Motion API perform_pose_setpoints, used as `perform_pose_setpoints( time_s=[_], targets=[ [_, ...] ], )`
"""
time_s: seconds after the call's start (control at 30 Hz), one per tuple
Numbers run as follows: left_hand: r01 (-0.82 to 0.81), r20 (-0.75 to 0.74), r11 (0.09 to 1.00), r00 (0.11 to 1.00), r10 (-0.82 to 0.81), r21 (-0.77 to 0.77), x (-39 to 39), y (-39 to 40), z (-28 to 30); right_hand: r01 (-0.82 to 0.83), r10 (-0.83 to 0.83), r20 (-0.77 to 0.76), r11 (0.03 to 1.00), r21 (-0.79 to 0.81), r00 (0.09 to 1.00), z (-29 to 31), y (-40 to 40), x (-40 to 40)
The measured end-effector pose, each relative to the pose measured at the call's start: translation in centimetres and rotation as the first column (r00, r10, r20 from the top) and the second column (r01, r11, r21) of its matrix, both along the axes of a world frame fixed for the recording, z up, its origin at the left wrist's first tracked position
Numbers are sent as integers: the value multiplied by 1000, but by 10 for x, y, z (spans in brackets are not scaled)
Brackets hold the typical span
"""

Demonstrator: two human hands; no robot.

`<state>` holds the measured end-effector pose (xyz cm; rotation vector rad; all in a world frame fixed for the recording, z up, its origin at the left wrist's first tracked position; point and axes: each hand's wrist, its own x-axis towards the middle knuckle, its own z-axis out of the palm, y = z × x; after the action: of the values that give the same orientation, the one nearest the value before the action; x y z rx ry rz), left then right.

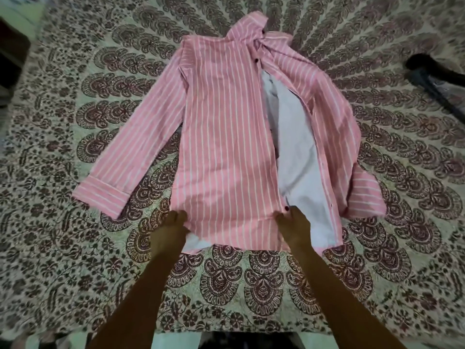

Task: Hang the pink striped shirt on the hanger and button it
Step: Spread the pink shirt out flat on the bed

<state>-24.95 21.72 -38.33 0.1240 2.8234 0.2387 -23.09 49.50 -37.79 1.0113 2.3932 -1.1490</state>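
Note:
The pink striped shirt lies flat on the bed, collar at the far end, hem towards me. Its front is open below the top, showing the pale inside. Dark buttons run along the left panel's edge. My left hand grips the hem at the panel's left corner. My right hand pinches the same panel's right edge near the lowest button. The left sleeve stretches out to the left; the right sleeve is bunched at the right. No hanger shows.
A patterned bedspread in maroon and cream covers the whole bed. A dark object lies at the right edge. Dark shapes sit at the far left. The bed's near edge runs along the bottom.

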Motion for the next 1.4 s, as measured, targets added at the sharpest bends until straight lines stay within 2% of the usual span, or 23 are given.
perform_pose_setpoints(
  time_s=[0.03,0.1,0.13,0.17,0.27,0.4,0.53,0.6,0.7,0.93,1.07,1.17,1.23,1.33,1.4],
  targets=[
    [17,-31,1000,999,-17,2,0,-3,4,18,-19,-11,998,-54,1000,1,2,0],
    [-11,-109,1000,994,10,-2,4,-16,11,78,-92,-45,963,-257,995,3,3,3],
    [-36,-110,999,993,34,-12,9,-25,12,89,-113,-54,939,-332,992,2,3,6],
    [-64,-76,998,995,62,-24,15,-33,12,43,-65,-51,936,-349,997,0,2,9],
    [-134,100,988,985,142,-82,28,-45,9,-192,201,38,966,-171,979,-9,-8,19],
    [-165,159,985,972,171,-46,19,-42,4,-171,170,83,985,4,982,-13,-18,23],
    [-30,259,971,961,94,-238,2,-41,9,-187,180,124,981,50,976,-8,-16,19],
    [-2,264,965,962,75,-264,-8,-38,14,-186,177,108,979,80,978,-1,-13,18],
    [-78,227,991,969,101,-107,-32,-19,20,-97,93,42,988,122,995,11,-4,11],
    [-74,99,989,993,61,125,-101,72,36,58,-29,-125,970,234,992,49,35,-36],
    [25,13,976,1000,-28,215,-137,122,50,156,-102,-187,939,305,977,60,72,-70],
    [73,25,961,996,-83,266,-154,157,52,186,-118,-181,886,424,976,51,100,-78],
    [99,36,928,992,-120,358,-158,184,47,250,-199,-154,839,484,968,40,115,-74],
    [74,190,838,960,-207,540,-156,228,34,265,-321,34,832,486,946,18,135,-64],
    [-24,315,781,922,-224,625,-146,259,21,223,-311,134,868,444,941,8,149,-53]
  ],
)
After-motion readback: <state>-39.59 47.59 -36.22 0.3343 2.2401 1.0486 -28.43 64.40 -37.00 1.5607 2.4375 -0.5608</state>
